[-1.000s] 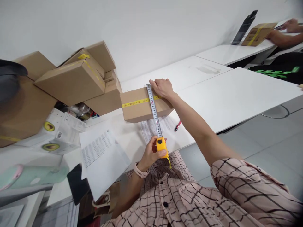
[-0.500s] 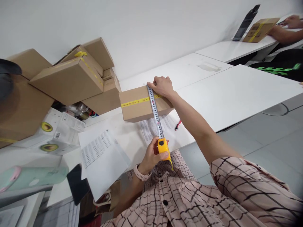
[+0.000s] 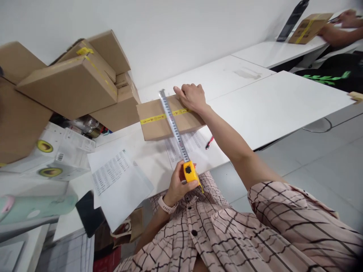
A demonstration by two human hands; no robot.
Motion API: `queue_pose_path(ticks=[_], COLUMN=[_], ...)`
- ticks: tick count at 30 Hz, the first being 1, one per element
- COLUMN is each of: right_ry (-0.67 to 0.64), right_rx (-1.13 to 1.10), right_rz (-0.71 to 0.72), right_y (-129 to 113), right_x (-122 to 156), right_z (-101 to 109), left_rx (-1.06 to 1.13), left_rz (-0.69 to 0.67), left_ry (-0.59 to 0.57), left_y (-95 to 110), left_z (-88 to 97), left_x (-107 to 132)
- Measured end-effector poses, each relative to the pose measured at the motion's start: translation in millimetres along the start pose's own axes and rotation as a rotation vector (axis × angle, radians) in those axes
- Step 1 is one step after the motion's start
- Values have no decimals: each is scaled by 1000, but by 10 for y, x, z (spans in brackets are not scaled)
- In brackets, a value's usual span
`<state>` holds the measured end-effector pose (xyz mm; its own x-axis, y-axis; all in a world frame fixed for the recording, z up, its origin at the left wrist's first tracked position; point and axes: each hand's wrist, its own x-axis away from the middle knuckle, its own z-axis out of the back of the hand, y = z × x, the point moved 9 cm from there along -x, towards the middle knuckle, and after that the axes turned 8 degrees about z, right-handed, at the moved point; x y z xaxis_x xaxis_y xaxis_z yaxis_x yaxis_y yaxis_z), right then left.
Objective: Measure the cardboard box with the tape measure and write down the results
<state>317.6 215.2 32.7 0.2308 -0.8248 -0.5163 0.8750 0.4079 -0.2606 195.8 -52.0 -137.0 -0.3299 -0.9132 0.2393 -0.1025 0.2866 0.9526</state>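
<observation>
A yellow tape measure point(image 3: 190, 172) is held in my left hand point(image 3: 178, 185), low in front of my shirt. Its metal blade runs out slantwise across the top of a taped cardboard box point(image 3: 154, 128), and the hooked end sticks out past the box's far edge. My right hand point(image 3: 193, 97) lies over the far right part of the box, fingers curled down on it and thumb stretched to the left, apart from the blade. Beneath the box's near side lies a printed sheet point(image 3: 195, 145), partly covered, with a red pen point(image 3: 209, 142) beside it.
Large cardboard boxes point(image 3: 70, 87) are stacked at the left, above white boxes with avocado pictures point(image 3: 56, 158). More papers point(image 3: 121, 189), a black phone-like slab point(image 3: 90, 213) and a mint bottle point(image 3: 39, 207) lie nearer. A co-worker's arm point(image 3: 340, 36) is beside another box point(image 3: 309, 28) at far right.
The blade's hooked end has come away from my right thumb and swung left over the box. My left hand still holds the tape measure, and my right hand stays at the box.
</observation>
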Motion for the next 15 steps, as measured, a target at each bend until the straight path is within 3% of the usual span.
queue_pose_path(ticks=[3,7,11,15], right_ry=[64,146,159,50], right_rx=[33,42,-29,-165], right_rz=[45,127,193,186], right_y=[-92,-215,-233,-248], right_x=[199,687,1216,1517], right_z=[96,167,63,-1], left_rx=[-155,-266,-297,-434], left_rz=[-101,-49,-31,-37], left_ry=[152,235,234,231], left_y=[-58,-306,-401,-275], left_z=[230,438,484,421], left_x=[158,304,346,379])
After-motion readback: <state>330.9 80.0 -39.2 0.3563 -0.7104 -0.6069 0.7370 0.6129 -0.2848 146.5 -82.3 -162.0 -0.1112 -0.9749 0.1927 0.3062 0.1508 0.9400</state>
